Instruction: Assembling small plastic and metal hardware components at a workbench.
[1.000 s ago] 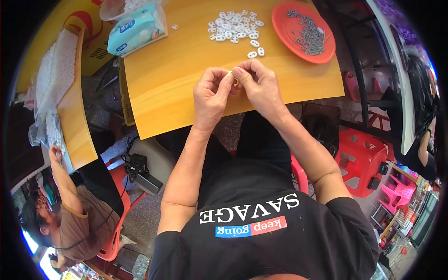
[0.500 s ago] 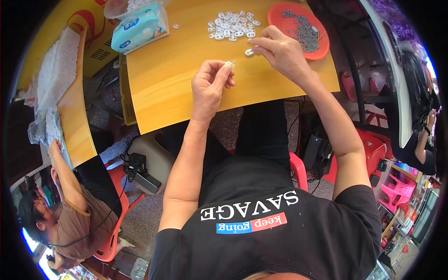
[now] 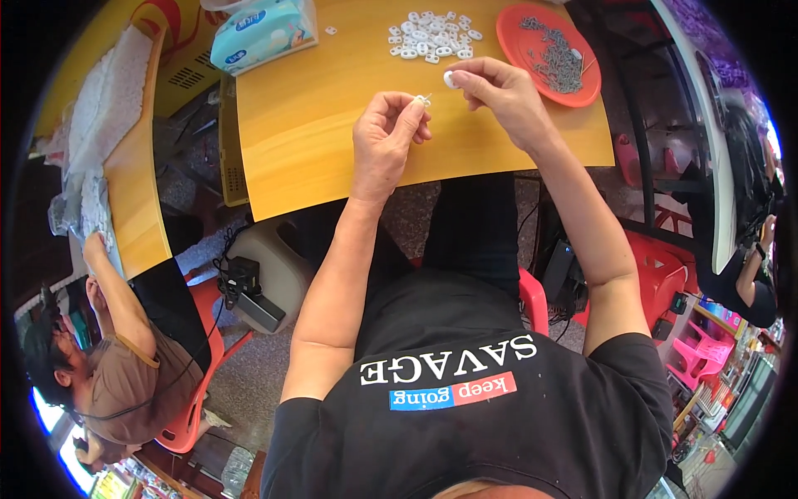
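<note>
A red plate [image 3: 517, 70] sits toward the desk's far right corner, holding a heap of small grey metal pieces [image 3: 561, 68], with a thin stick lying at its right side. By the far left corner is a blue tissue pack [image 3: 264, 37], and a clear tub beside it is cut off by the picture's top. The right hand [image 3: 505, 93] pinches 1 white oval piece [image 3: 450, 79] between thumb and forefinger, above the desk's right half. The left hand [image 3: 389, 129] grips a small pale piece [image 3: 423, 101] at its fingertips; the fingers cover most of it, and its shape is hard to make out. Loose white pieces [image 3: 426, 37] lie piled near the far edge, left of the plate. The desk [image 3: 324, 141] has a yellow wood-look top; at left, a co-worker [image 3: 137, 382] sits by a 2nd table [image 3: 137, 224], and a red stool [image 3: 657, 279] stands at right.
</note>
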A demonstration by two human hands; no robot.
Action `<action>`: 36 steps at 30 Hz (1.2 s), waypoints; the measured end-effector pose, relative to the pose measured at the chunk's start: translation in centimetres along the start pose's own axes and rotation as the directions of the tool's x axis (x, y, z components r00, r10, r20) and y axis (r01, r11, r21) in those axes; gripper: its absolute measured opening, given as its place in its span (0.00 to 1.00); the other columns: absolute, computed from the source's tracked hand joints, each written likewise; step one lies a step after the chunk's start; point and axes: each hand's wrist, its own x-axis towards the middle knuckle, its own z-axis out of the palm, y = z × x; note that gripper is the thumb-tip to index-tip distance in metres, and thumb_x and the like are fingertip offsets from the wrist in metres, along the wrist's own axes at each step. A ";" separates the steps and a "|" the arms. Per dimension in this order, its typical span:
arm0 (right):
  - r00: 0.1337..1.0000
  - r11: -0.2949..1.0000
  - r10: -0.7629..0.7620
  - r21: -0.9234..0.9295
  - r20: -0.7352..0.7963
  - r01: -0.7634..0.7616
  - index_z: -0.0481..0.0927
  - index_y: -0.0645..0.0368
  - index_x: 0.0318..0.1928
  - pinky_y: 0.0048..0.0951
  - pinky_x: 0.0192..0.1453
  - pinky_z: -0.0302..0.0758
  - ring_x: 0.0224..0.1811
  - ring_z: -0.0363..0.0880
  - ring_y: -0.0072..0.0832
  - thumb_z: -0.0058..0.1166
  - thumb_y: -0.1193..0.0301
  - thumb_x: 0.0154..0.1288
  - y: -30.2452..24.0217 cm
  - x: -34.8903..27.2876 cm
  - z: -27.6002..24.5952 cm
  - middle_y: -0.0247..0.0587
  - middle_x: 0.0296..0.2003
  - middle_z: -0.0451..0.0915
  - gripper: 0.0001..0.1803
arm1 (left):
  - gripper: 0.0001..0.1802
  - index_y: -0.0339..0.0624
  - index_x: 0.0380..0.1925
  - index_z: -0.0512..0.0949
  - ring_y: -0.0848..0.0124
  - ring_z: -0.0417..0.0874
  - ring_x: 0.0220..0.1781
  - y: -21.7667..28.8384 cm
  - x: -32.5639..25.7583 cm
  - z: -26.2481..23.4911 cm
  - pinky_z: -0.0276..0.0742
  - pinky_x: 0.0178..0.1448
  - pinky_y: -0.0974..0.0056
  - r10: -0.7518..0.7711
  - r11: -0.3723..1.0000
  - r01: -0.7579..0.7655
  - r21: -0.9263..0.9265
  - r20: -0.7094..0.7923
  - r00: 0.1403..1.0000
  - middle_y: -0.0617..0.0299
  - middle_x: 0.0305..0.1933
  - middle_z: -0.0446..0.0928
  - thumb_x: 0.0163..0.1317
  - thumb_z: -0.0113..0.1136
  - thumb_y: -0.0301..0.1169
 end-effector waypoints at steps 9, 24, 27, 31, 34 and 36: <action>0.967 0.531 0.114 0.809 0.226 -0.252 0.78 0.62 0.56 0.23 0.47 0.76 0.40 0.75 0.14 0.53 0.68 0.73 0.6 -1.5 1.8 0.27 0.39 0.78 0.16 | 0.05 0.36 0.39 0.75 0.77 0.79 0.30 0.0 0.1 -0.1 0.75 0.37 0.73 0.008 1.000 -0.008 -0.028 0.012 1.000 0.62 0.33 0.79 0.69 0.58 0.28; 0.990 0.888 0.044 0.459 -0.136 0.023 0.80 0.65 0.46 0.21 0.43 0.79 0.38 0.81 0.18 0.59 0.70 0.69 0.1 -2.9 4.8 0.35 0.36 0.82 0.11 | 0.06 0.36 0.40 0.76 0.76 0.80 0.35 -0.7 0.3 -0.2 0.77 0.41 0.70 0.067 0.991 -0.066 -0.114 0.004 0.998 0.61 0.36 0.79 0.69 0.59 0.27; 0.989 0.914 -0.008 0.400 -0.149 0.068 0.82 0.65 0.42 0.20 0.38 0.80 0.34 0.80 0.16 0.61 0.69 0.67 0.5 -3.4 4.6 0.36 0.34 0.83 0.10 | 0.06 0.36 0.40 0.76 0.75 0.80 0.36 -0.5 0.3 -0.2 0.78 0.41 0.70 0.058 0.991 -0.057 -0.120 0.004 0.998 0.61 0.36 0.79 0.69 0.59 0.27; 0.996 0.927 0.028 0.375 -0.090 0.008 0.80 0.65 0.42 0.20 0.38 0.79 0.34 0.80 0.16 0.62 0.68 0.66 0.1 -3.5 4.4 0.36 0.34 0.83 0.12 | 0.06 0.36 0.40 0.76 0.75 0.81 0.36 -0.6 0.3 -0.3 0.78 0.42 0.70 0.054 0.991 -0.052 -0.122 0.012 0.998 0.60 0.36 0.79 0.69 0.59 0.27; 0.989 0.847 0.092 0.532 -0.118 -0.015 0.79 0.66 0.43 0.20 0.38 0.80 0.35 0.80 0.18 0.62 0.68 0.66 -0.3 -3.2 4.1 0.37 0.35 0.82 0.13 | 0.06 0.35 0.40 0.76 0.75 0.81 0.36 -0.5 0.3 -0.2 0.78 0.42 0.70 0.041 0.993 -0.041 -0.109 -0.008 0.999 0.59 0.37 0.80 0.69 0.59 0.27; 0.982 0.781 0.113 0.624 -0.148 0.004 0.79 0.67 0.44 0.22 0.39 0.81 0.35 0.81 0.20 0.62 0.68 0.67 -0.6 -3.0 4.0 0.38 0.35 0.82 0.13 | 0.06 0.35 0.40 0.76 0.75 0.80 0.36 -0.3 0.2 -0.2 0.78 0.42 0.70 0.036 0.994 -0.037 -0.101 -0.005 0.999 0.59 0.37 0.80 0.68 0.59 0.27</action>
